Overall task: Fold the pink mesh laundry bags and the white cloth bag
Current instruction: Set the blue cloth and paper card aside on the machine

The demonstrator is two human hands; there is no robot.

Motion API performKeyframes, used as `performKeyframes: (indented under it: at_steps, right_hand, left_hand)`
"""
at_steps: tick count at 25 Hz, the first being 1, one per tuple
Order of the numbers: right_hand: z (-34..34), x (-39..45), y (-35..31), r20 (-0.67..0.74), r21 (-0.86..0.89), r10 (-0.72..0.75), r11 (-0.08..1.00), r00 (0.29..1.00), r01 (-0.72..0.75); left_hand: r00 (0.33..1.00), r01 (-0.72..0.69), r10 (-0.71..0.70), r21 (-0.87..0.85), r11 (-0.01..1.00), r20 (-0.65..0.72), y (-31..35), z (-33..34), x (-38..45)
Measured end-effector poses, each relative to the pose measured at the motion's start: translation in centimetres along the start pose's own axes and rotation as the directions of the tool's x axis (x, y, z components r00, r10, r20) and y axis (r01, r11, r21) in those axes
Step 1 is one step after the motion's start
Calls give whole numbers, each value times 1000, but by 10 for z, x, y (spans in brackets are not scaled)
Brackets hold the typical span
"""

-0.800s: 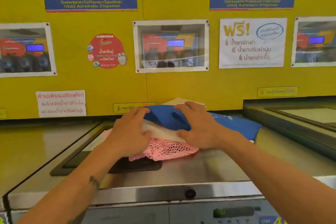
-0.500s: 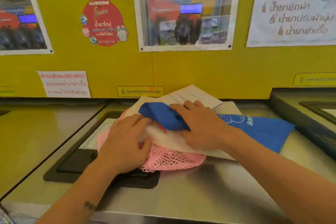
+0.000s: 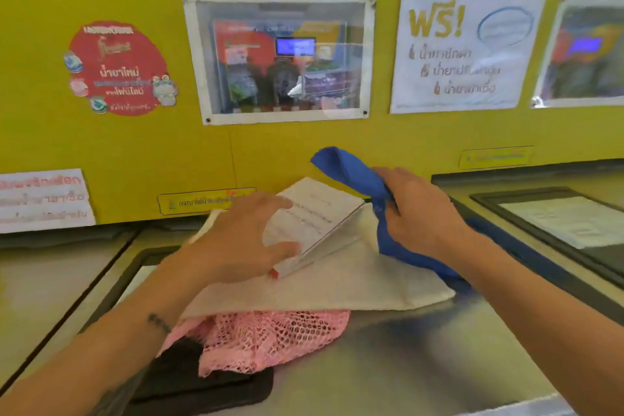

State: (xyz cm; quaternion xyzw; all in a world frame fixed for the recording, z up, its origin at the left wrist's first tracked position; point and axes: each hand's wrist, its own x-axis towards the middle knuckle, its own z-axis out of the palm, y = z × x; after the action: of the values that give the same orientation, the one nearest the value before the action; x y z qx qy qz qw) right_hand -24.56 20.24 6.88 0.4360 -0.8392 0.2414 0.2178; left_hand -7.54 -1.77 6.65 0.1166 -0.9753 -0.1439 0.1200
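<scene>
White cloth bag (image 3: 337, 284) lies spread flat on the steel machine top (image 3: 422, 365), centre of frame, w/ its near edge draped over the pink mesh laundry bag (image 3: 270, 341). Pink mesh is bunched underneath, sticking out at the front-left, partly over a black recessed panel (image 3: 202, 385). A white booklet (image 3: 314, 216) w/ printed lines sits on top of the cloth bag, far side, tilted up off the fabric at its right edge.

Left hand (image 3: 243, 240) is palm-down at the booklet's left edge, fingers spread wide, thumb tucked against the lower corner, touching the paper, not gripping it. Right hand (image 3: 418, 213) has fingers curled tight round a blue fabric piece (image 3: 351, 169); the upper end sticks up above the hand, the rest trails down under the wrist along the cloth bag's right side.

Behind: yellow wall (image 3: 304, 152), a clear window (image 3: 280, 54) onto machine parts, red round sticker (image 3: 114, 67) to the left, white notice (image 3: 466, 51) to the right. Text is blurred, can't read it.
</scene>
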Motion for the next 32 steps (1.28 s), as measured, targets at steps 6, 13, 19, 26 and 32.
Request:
performKeyframes:
  at_steps: [6, 13, 19, 26, 32]
  right_hand:
    - [29, -30, 50, 203, -611, 544, 720, 814, -329]
    - [11, -15, 62, 315, -128, 574, 815, 756, -565]
    - [-1, -38, 47, 503, -261, 400, 915, 766, -307]
    - [-30, -49, 107, 361, 332, 484, 732, 797, -595]
    - [-25, -28, 122, 229, 404, 543, 702, 808, -586]
  left_hand:
    - [934, -95, 5, 237, 967, 356, 0, 20, 24]
    - [951, -293, 308, 356, 887, 15, 23, -22, 22]
    - [768, -446, 606, 506, 739, -208, 87, -28, 61]
    - [800, -397, 596, 685, 610, -67, 183, -5, 129]
    - [715, -589, 697, 490, 642, -54, 227, 24, 175]
